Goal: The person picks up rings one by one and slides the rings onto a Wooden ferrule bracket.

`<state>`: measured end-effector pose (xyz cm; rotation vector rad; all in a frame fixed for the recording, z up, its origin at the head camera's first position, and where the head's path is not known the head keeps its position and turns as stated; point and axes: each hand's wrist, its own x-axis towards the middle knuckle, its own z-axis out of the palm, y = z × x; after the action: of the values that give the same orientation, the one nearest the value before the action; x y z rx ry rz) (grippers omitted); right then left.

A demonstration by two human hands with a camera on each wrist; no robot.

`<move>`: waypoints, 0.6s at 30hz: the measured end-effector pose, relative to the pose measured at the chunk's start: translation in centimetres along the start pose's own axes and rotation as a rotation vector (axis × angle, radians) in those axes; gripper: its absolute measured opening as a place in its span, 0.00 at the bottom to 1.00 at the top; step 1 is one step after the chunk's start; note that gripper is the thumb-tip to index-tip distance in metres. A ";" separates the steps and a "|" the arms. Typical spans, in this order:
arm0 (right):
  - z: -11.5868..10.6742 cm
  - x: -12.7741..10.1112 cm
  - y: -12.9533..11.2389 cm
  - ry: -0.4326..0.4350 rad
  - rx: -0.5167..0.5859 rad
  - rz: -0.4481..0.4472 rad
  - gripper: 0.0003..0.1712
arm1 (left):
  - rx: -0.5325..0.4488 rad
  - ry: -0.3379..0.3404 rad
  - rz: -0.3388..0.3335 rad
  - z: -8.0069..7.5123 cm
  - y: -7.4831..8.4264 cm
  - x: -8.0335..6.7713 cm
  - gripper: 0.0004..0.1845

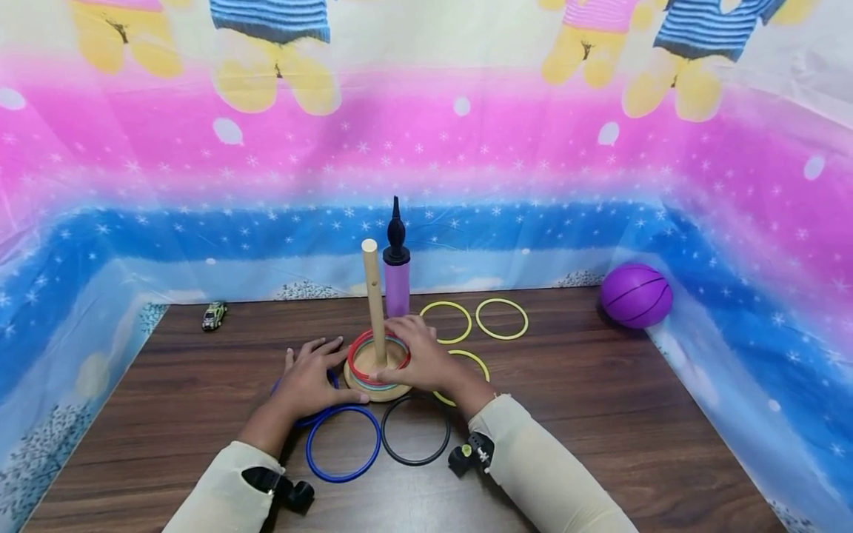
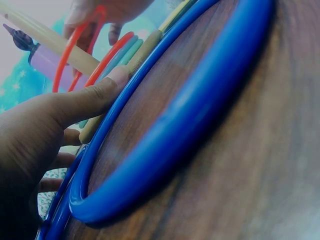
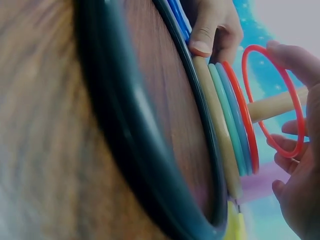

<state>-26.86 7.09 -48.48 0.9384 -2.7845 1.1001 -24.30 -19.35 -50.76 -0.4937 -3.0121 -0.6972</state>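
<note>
Head view shows a dark wooden table (image 1: pixel 600 414) filling the lower frame, walled by a bright pink-and-blue printed sheet (image 1: pixel 533 148) across the top, a purple ball (image 1: pixel 636 295) at the right edge. Centre frame stands the wooden peg (image 1: pixel 373 296), long axis upright, rising from its round base (image 1: pixel 373 390) with a purple pump (image 1: pixel 397 274) just behind. Right hand (image 1: pixel 423 355) sits just right of the peg, fingers curled round a red ring (image 3: pixel 272 100) already threaded over the post and held tilted above the stacked rings (image 3: pixel 237 125) on the base. Left hand (image 1: pixel 309 377), on the peg's left, lies flat with fingers straight, thumb tip pressing the base edge, resting over a blue ring (image 1: pixel 343 444). Black ring (image 1: pixel 415 429) lies beside that, yellow rings (image 1: pixel 501 318) beyond the right hand, and a tiny toy car (image 1: pixel 214 315) at centre left.
</note>
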 end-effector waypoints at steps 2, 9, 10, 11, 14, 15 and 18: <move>0.2 0.0 0.1 0.001 -0.002 0.000 0.53 | 0.001 -0.002 0.000 0.0 0.0 0.0 0.57; 0.6 0.0 0.2 -0.007 -0.018 0.019 0.52 | -0.001 -0.004 0.001 -0.1 0.0 0.0 0.56; 0.6 0.0 0.2 -0.008 -0.023 0.022 0.53 | -0.001 -0.004 0.002 -0.1 0.1 0.0 0.56; 0.6 0.0 0.2 -0.011 -0.027 0.026 0.53 | -0.001 -0.005 0.003 -0.1 0.1 0.0 0.57; 0.7 0.0 0.3 -0.012 -0.036 0.029 0.54 | -0.003 -0.007 0.003 -0.2 0.1 0.0 0.57; 0.7 0.0 0.3 -0.012 -0.040 0.029 0.54 | -0.003 -0.008 0.001 -0.2 0.2 0.0 0.57; 0.7 0.0 0.3 -0.014 -0.052 0.029 0.55 | -0.005 -0.012 -0.002 -0.2 0.2 0.0 0.57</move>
<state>-26.85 6.80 -49.24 0.9069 -2.8321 1.0236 -24.21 -19.28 -50.48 -0.4975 -3.0228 -0.7044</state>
